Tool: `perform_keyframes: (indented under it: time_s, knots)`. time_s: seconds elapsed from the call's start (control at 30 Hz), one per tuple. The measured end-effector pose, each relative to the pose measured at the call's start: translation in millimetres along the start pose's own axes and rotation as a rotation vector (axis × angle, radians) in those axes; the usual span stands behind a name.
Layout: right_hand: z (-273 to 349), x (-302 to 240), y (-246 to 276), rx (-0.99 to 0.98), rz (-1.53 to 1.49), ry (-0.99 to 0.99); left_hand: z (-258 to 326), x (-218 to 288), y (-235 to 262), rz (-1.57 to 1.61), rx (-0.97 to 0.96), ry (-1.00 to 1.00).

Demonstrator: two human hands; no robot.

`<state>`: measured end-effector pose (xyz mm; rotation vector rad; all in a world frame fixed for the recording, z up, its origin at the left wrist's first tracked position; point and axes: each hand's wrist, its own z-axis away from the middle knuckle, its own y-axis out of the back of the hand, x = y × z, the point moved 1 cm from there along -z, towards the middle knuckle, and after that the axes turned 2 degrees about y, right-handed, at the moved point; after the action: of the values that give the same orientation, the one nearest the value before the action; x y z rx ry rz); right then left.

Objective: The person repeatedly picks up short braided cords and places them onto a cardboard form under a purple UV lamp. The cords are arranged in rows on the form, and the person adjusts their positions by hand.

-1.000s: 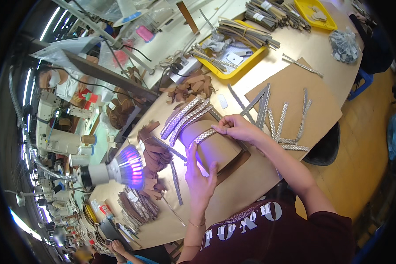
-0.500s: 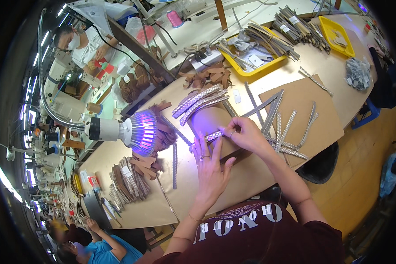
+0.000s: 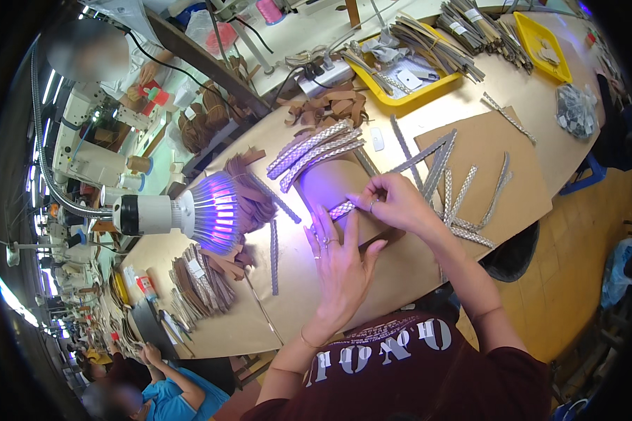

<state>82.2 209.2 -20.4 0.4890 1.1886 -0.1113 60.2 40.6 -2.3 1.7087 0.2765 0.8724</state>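
Note:
A braided silver-white strap (image 3: 341, 210) lies across a curved brown block (image 3: 327, 185) in front of me. My left hand (image 3: 338, 263) rests with spread fingers over the strap's left part, its fingertips on the strap and block. At the strap's right part, my right hand (image 3: 392, 203) pinches it between thumb and index finger. Several more braided straps (image 3: 314, 154) lie in a row over the block's far end. The underside of the strap is hidden by my fingers.
A lamp (image 3: 207, 212) with a finned head hangs left of my hands. Loose braided strips (image 3: 463, 196) lie on cardboard (image 3: 527, 189) to the right. Behind stand a yellow tray (image 3: 400, 107) and brown leather pieces (image 3: 326, 109). Co-workers sit at the left, one in a blue shirt (image 3: 182, 393).
The whole view has shifted slightly, so the lamp appears further left. My hands stay at the strap in nearly the same pose.

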Motion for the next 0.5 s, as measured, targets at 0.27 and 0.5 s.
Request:
perform_keyframes:
  time_s: [0.27, 0.5]
  knots:
    - [6.9, -40.4, 15.3, 0.062, 0.409, 0.215, -3.6, 9.4, -7.6, -0.022, 0.053, 0.039]
    - [4.9, -46.4, 15.3, 0.065, 0.391, 0.267, -2.8, 8.3, -8.3, -0.005, 0.044, 0.052]
